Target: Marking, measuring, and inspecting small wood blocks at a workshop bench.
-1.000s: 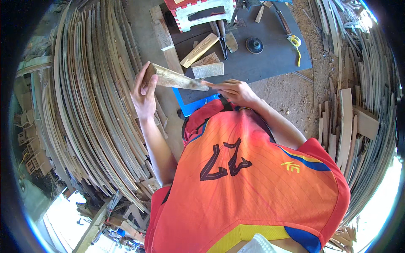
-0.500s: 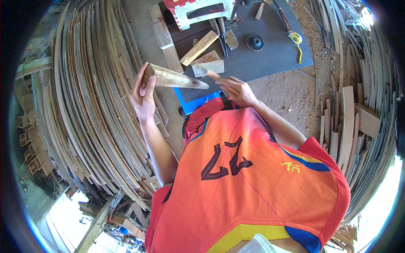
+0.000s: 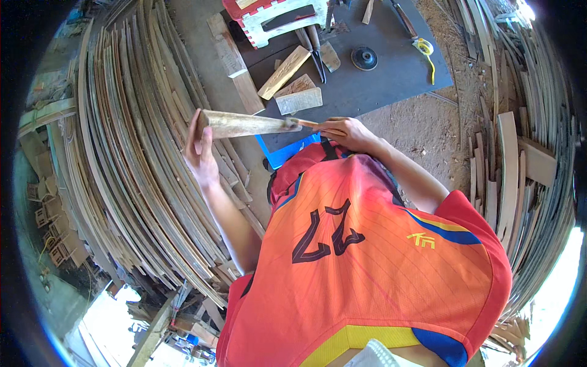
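Note:
My left hand [image 3: 203,150] grips the wide end of a long tapered piece of wood [image 3: 244,125], pale and streaked, held nearly level in front of my body. The fingers wrap its end, with the thumb on the near side. In my right hand [image 3: 350,133] is a slim wooden-handled tool [image 3: 309,124], pinched between closed fingers. Its tip meets or overlaps the narrow end of the wood; the tip is too small to tell its exact kind. Beneath the narrow end is a blue-edged object [image 3: 276,158], partly hidden.
On the dark board ahead lie wood blocks [image 3: 284,72], a pale block [image 3: 299,101], long-handled tools [image 3: 313,52], a round black disc [image 3: 364,58], a hammer [image 3: 405,19] and a yellow tape measure [image 3: 423,46]. A red-and-white stool [image 3: 251,30] stands there. Stacked planks [image 3: 131,134] flank me.
My right hand has brought the tool's tip down to the narrow end of the tapered wood. The wood now lies more level, its wide end lowered a little.

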Motion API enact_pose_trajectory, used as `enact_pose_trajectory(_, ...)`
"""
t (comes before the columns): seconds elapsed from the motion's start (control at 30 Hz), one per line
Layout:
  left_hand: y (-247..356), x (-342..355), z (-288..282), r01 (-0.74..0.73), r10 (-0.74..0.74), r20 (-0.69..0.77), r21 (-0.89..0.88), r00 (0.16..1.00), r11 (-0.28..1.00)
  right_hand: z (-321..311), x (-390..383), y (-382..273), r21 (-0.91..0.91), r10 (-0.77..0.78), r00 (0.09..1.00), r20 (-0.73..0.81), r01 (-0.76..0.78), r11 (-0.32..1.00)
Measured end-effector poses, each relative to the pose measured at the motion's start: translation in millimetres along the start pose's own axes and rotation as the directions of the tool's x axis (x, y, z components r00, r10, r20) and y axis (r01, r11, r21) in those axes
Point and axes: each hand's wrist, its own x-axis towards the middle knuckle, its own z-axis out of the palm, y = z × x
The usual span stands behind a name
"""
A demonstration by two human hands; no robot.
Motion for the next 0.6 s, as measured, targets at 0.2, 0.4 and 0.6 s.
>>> enact_pose_trajectory(0.2,-28,-10,-25,0.070,-0.080,-0.078,-0.120,0.994,0.990,0,4,30,0.064,-0.005,0.987,0.158,-0.005,0.998)
enact_pose_trajectory(0.4,-32,-21,-32,0.165,-0.193,-0.129,-0.203,0.973,0.965,17,16,24,0.165,-0.083,0.993,0.081,0.069,0.984)
enact_pose_trajectory(0.6,-39,-25,-40,0.223,-0.261,-0.202,-0.192,0.944,0.956,-5,26,29,0.149,-0.065,0.973,0.222,0.032,0.988)
